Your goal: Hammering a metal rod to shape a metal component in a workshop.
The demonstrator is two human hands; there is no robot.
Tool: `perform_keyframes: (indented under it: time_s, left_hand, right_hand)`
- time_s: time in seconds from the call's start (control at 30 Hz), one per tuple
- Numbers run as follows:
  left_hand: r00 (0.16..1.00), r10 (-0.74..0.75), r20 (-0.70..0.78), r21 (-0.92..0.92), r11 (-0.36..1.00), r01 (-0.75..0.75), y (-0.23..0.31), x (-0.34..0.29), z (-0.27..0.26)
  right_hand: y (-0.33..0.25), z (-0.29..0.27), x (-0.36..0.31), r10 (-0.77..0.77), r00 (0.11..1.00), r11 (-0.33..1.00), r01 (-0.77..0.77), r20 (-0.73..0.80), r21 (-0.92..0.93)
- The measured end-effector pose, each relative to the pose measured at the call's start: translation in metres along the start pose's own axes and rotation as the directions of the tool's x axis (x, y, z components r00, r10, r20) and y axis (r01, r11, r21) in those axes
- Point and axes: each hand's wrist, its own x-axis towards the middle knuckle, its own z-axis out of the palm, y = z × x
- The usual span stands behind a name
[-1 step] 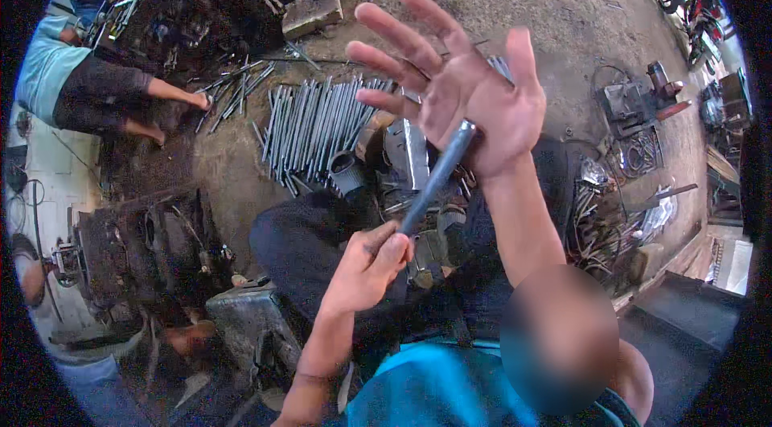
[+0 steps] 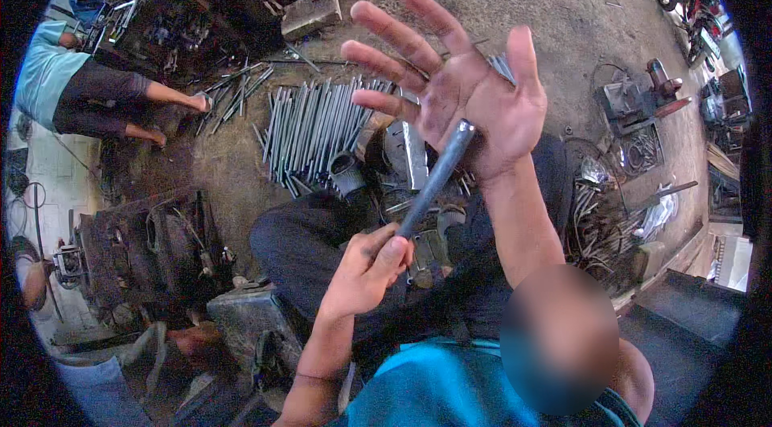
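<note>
Brown ground (image 2: 531, 13) stretches across the upper middle of the frame, in front of you. A red motorbike (image 2: 702, 21) stands at the upper right, and a co-worker in a pale teal shirt (image 2: 60, 77) and dark shorts is at the upper left. Your own dark trousers (image 2: 293, 238) fill much of the lower middle, one knee bent toward the left. A row of metal rods (image 2: 314, 125) lies side by side on the ground just left of centre. Your right hand (image 2: 486, 97) is raised above centre, palm toward the camera, its fingers spread and gripping nothing. Your left hand (image 2: 371, 270), lower and left of centre, has its fingers wrapped around the lower end of a dark metal bar (image 2: 434, 186). The bar slants up to the right in the middle of the frame, its bright upper end overlapping your right palm; you cannot tell whether they touch. A grey ribbed cylinder (image 2: 347, 173) sits at the lower right of the row.
</note>
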Motion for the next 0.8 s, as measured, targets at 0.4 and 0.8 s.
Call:
perform_keyframes:
  time_s: [0.4,0.8]
  left_hand:
    - [0.998,0.028,0.053,-0.310,0.951,-0.010,0.010,-0.012,0.022]
    - [0.682,0.374,-0.629,-0.778,-0.294,-0.556,0.095,0.026,0.002]
  right_hand:
    - [-0.015,0.014,-0.026,-0.077,0.996,0.994,0.073,0.051,0.083]
    - [-0.013,0.024,-0.046,-0.107,0.989,0.993,0.102,0.100,0.055]
